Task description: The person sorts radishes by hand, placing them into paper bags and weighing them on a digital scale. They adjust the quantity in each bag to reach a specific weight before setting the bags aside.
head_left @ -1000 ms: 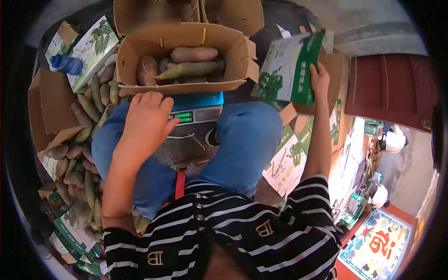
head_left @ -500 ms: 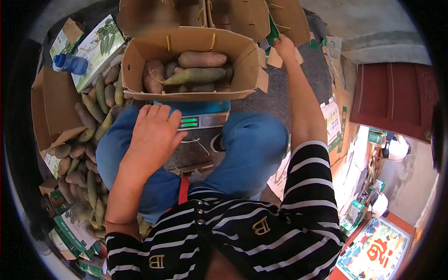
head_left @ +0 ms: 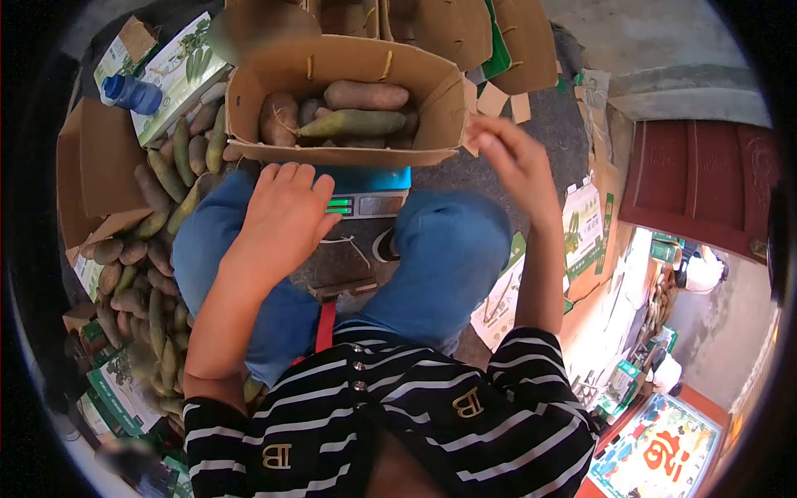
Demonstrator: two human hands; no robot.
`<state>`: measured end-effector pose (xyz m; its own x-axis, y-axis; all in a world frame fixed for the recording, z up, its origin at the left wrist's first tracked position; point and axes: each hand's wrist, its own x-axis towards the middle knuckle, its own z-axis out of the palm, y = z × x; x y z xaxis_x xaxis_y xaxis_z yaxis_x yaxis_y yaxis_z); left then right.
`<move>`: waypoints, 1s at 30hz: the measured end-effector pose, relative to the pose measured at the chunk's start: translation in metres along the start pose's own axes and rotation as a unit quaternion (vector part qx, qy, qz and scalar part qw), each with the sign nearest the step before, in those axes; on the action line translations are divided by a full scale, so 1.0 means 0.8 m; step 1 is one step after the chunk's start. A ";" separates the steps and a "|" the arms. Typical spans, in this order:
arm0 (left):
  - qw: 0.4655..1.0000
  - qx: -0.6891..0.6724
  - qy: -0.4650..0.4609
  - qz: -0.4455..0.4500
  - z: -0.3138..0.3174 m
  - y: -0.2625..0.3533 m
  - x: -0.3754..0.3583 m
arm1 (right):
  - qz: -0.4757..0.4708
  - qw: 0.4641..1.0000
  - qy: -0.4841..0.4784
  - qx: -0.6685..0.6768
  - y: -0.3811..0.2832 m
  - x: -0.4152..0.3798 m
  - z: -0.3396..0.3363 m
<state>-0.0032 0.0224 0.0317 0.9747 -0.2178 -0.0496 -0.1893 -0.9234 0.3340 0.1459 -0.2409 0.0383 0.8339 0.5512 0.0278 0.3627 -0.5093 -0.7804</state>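
An open cardboard box [head_left: 349, 156] with yellow cord loops stands in front of me on a blue-topped digital scale [head_left: 375, 179], tilted so that its inside shows. In it lie several long, plump roots or gourds, among them a reddish-brown one [head_left: 365, 95] and a green one [head_left: 352, 124]. My left hand [head_left: 285, 217] rests open, fingertips at the box's lower front edge, partly covering the scale's lit green display [head_left: 339, 207]. My right hand [head_left: 516, 166] is open in the air at the box's right end, fingertips right at its flap [head_left: 471, 116].
A heap of similar produce [head_left: 137, 282] lies at my left, beside another open carton [head_left: 104, 174] and a blue bottle [head_left: 133, 94]. More open cartons [head_left: 444, 33] stand behind the box. Flattened printed cardboard [head_left: 583, 224] leans at the right. Two people [head_left: 704, 270] are beyond the doorway.
My right hand has let go of a green carton flap at the back and come down toward me, to the box's right end. My left hand has shifted slightly and stays at the front edge.
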 end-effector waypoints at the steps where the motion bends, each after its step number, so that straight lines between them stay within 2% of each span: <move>1: 1.000 0.004 -0.001 0.000 0.003 -0.001 0.000 | -0.037 0.999 -0.033 -0.022 -0.026 -0.016 0.003; 5: 1.000 0.019 0.010 0.000 0.008 -0.003 -0.002 | -0.128 0.979 -0.145 -0.060 -0.060 -0.044 0.038; 8: 1.000 0.020 0.001 -0.002 0.008 -0.001 0.000 | -0.136 0.953 -0.157 -0.222 -0.050 -0.050 0.069; 11: 1.000 0.025 0.010 -0.005 0.013 -0.003 0.000 | -0.169 0.929 -0.126 -0.304 -0.039 -0.050 0.084; 14: 1.000 0.016 0.003 -0.011 0.008 -0.001 0.000 | -0.168 0.945 -0.109 -0.260 -0.046 -0.050 0.084; 17: 1.000 0.011 0.007 -0.024 0.012 0.001 0.001 | -0.179 0.933 -0.109 -0.292 -0.038 -0.049 0.090; 21: 0.998 -0.010 0.057 -0.006 0.031 -0.008 -0.001 | -0.138 0.936 -0.130 -0.297 -0.051 -0.049 0.090; 22: 0.999 -0.016 0.013 -0.029 0.028 -0.006 0.000 | -0.142 0.937 -0.126 -0.293 -0.055 -0.049 0.092; 25: 0.999 0.023 0.009 -0.041 0.034 -0.005 0.002 | -0.105 0.926 -0.154 -0.329 -0.067 -0.046 0.096; 30: 0.999 0.025 0.016 -0.040 0.034 0.000 0.005 | -0.126 0.927 -0.134 -0.326 -0.063 -0.045 0.098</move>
<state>-0.0024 0.0132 0.0060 0.9902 -0.1326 -0.0434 -0.1150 -0.9521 0.2833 0.0653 -0.1833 0.0277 0.5865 0.8072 -0.0658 0.7797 -0.5848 -0.2238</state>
